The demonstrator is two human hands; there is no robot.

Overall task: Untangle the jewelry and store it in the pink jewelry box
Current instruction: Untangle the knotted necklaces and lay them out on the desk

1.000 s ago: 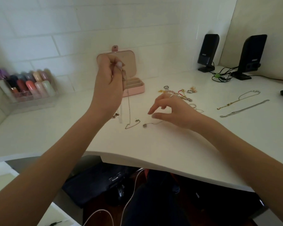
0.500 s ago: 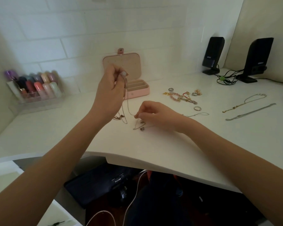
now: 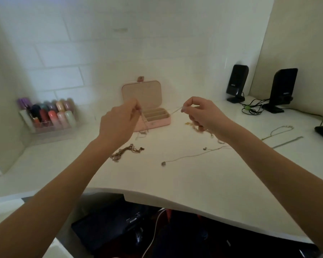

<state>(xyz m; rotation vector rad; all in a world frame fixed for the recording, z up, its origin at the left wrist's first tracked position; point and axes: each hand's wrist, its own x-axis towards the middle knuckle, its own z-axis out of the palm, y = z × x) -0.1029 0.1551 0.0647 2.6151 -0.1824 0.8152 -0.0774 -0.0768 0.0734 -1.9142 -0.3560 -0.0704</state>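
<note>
We hold a thin chain (image 3: 175, 110) stretched in the air between both hands, above the white desk (image 3: 194, 175). Our left hand (image 3: 119, 121) pinches one end, with the slack dropping from its fingertips toward six o'clock; our right hand (image 3: 203, 114) pinches the other end between thumb and forefinger. The chain's long axis runs roughly nine to three o'clock, right across the front of the open pink jewelry box (image 3: 153, 116). The box sits at twelve o'clock from the chain, its compartments just behind the span, and our left hand looks nearer to it. We judge the next move is lowering the chain forward into a compartment. A tangled clump (image 3: 127, 151) and a pendant necklace (image 3: 190, 156) lie on the desk at six o'clock, not yet stored.
</note>
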